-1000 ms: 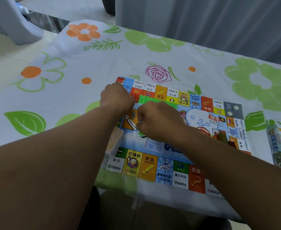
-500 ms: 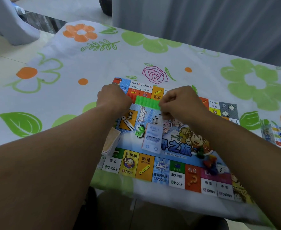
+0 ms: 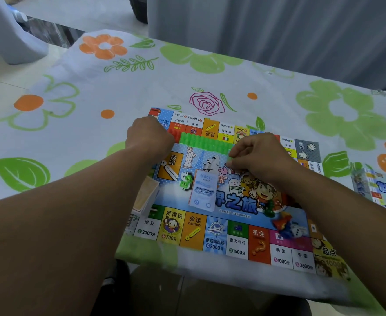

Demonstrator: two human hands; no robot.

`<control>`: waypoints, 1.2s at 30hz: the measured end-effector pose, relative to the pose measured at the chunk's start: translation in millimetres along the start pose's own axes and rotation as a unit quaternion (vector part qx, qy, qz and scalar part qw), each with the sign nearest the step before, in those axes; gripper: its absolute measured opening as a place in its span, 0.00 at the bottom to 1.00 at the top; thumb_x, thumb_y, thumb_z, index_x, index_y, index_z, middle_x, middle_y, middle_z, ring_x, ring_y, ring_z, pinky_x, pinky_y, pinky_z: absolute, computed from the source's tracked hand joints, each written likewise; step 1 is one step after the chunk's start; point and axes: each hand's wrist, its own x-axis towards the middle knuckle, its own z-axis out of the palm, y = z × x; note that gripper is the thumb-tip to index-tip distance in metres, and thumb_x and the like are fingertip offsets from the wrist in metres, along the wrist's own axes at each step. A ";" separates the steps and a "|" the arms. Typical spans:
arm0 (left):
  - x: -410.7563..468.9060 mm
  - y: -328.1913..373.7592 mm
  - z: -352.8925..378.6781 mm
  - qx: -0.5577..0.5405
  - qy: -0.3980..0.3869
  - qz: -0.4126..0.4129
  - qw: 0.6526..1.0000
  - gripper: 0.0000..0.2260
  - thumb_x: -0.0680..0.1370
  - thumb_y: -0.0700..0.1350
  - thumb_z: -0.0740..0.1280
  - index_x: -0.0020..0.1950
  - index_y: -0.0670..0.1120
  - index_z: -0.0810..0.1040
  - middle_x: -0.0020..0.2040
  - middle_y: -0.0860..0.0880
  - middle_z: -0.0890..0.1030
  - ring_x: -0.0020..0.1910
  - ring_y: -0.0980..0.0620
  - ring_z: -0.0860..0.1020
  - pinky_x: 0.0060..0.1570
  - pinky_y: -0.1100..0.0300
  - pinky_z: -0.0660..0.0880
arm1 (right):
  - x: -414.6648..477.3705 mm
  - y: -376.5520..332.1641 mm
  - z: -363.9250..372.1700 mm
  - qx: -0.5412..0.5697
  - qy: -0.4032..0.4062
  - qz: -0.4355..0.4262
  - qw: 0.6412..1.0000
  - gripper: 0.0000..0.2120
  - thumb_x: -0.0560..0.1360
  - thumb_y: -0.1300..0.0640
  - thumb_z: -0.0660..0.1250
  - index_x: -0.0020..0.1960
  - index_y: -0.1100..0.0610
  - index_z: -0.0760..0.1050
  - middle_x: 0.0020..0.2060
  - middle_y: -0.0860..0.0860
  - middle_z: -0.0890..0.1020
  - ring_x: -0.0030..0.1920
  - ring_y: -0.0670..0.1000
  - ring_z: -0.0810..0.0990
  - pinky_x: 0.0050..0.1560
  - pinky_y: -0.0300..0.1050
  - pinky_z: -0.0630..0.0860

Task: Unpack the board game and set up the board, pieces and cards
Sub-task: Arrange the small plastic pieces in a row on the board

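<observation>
We have the game board (image 3: 237, 245) unfolded and lying flat on the tabletop (image 3: 141, 92), so the first part of the job looks done. The game box (image 3: 383, 195) sits off the board's right side, well apart from it.

Both hands are at the board's far half, on a strip of green houses (image 3: 204, 144) that lies across it just inside the far row of squares. Our left hand (image 3: 149, 137) is curled at the strip's left end. Its fingers are hidden behind the back of the hand, so we judge rather than see that it grips the strip. Our right hand (image 3: 259, 156) has its fingers bent in and appears to pinch the right end.

Near the board's middle, a pack of blue-and-white cards (image 3: 203, 193) rests beside a green dollar-sign piece (image 3: 186, 180). A tan deck (image 3: 147, 197) overhangs the board's left edge, tilted, not on any marked space. Toward the board's near right corner a green pawn (image 3: 270, 209), a small heap of red and blue pieces (image 3: 283, 222) and a white die (image 3: 297, 232) lie loosely together.

In our judgement the unpacking is mostly done and the arranging is about halfway. What is left is to deal with the houses, put the two card stacks on their spaces and stand the pawns at the start corner.
</observation>
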 end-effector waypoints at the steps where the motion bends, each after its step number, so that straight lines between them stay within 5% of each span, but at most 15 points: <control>1: 0.0 -0.2 -0.2 0.000 0.000 -0.001 1.000 0.14 0.75 0.44 0.68 0.60 0.45 0.79 0.57 0.44 0.80 0.55 0.43 0.79 0.54 0.46 0.80 | 0.2 1.6 0.8 -0.018 -0.003 -0.012 1.000 0.07 0.70 0.64 0.79 0.44 0.59 0.82 0.32 0.52 0.82 0.29 0.44 0.80 0.32 0.38 0.76; 10: 0.3 -0.6 -0.6 -0.002 -0.001 0.003 1.000 0.13 0.76 0.44 0.69 0.60 0.44 0.79 0.58 0.44 0.80 0.55 0.43 0.79 0.53 0.47 0.80 | 3.0 12.7 -1.9 -0.108 0.006 -0.048 0.993 0.06 0.72 0.60 0.78 0.46 0.55 0.82 0.38 0.50 0.83 0.41 0.50 0.83 0.48 0.51 0.82; 25: -0.3 -1.2 -0.6 -0.002 -0.001 0.001 1.000 0.12 0.76 0.44 0.69 0.59 0.44 0.79 0.58 0.44 0.80 0.54 0.43 0.80 0.52 0.47 0.81 | 9.5 8.7 7.8 -0.164 0.058 -0.053 0.983 0.04 0.72 0.63 0.74 0.46 0.57 0.82 0.39 0.47 0.80 0.45 0.53 0.81 0.52 0.54 0.81; 36: -1.8 -0.5 -1.8 -0.007 -0.001 -0.003 1.000 0.13 0.76 0.44 0.70 0.60 0.44 0.79 0.59 0.44 0.80 0.55 0.43 0.80 0.52 0.47 0.81 | 17.2 12.2 11.2 -0.165 0.105 -0.082 0.977 0.05 0.73 0.66 0.70 0.47 0.59 0.81 0.44 0.54 0.82 0.46 0.56 0.81 0.51 0.55 0.80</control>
